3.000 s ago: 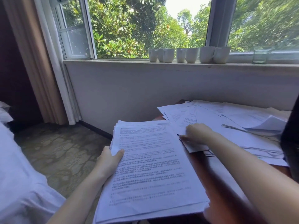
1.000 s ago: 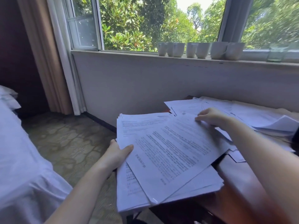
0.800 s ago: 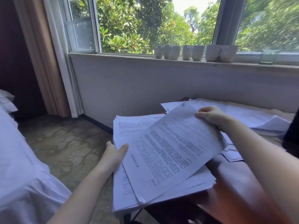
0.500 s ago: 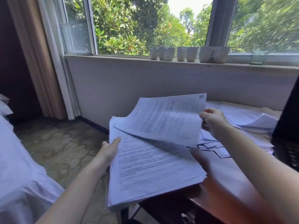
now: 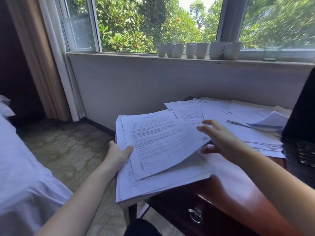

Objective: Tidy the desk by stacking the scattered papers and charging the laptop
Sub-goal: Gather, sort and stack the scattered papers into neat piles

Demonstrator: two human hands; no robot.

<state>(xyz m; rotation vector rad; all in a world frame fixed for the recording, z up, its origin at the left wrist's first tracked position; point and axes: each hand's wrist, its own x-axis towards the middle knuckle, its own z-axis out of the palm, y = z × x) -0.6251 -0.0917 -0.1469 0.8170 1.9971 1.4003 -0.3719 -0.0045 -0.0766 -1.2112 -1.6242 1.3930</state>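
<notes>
Now our left hand (image 5: 119, 154) grips the stack (image 5: 162, 184) of printed pages by its left edge, with the thumb pressed flat on top and the other fingers hidden underneath. The stack sticks out past the near left corner of the tabletop (image 5: 230, 188), and its right part rests on the reddish wood. Our right hand (image 5: 223, 142) hovers at the right edge of the top sheet (image 5: 162, 142) and holds nothing. Its fingers are straight and spread, and the thumb shows just below the sheet's raised right corner. We cannot tell whether the fingers touch the paper.

Half a second ago the right hand pinched this sheet and held it in the air above the stack. It has since let go, and the sheet lies on the stack under our left thumb, slightly askew, with only its right side still lifted. The left hand's grip has not changed.

Beyond the right hand, the scattered papers (image 5: 242, 116) cover the back of the tabletop in loose overlapping layers. The dark laptop (image 5: 301, 126) stands open at the right edge of the view. White mugs (image 5: 197, 50) line the windowsill (image 5: 119, 55).

Every page carries lines of black print under a heading, but the text is too small and blurred for us to read. We can make out no brand or label.
</notes>
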